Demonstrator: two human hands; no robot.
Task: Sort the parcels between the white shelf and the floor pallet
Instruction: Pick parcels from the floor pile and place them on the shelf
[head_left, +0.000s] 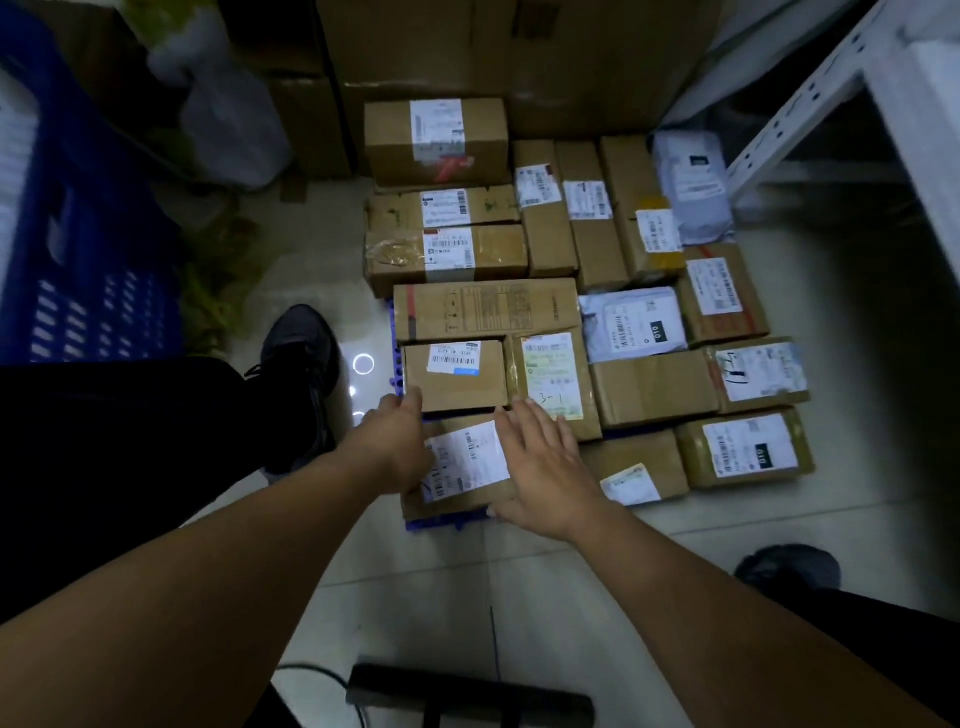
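Note:
Several brown cardboard parcels and a few grey mailer bags lie packed side by side on a blue floor pallet (397, 358). At the pallet's near left corner sits a brown parcel (467, 462) with a white label on top. My left hand (400, 441) rests against its left side, fingers curled over the edge. My right hand (545, 462) lies on its right half with fingers spread and the thumb at its near edge. The parcel rests flat on the pallet. The white shelf (810, 98) shows at the upper right as a perforated metal frame.
A blue plastic crate (78, 249) stands at the left. Tall cardboard boxes (519, 57) and plastic bags (234, 124) line the back wall. My shoes (301, 358) stand on the tiled floor beside the pallet. A dark bar-shaped object (467, 696) lies at the bottom edge.

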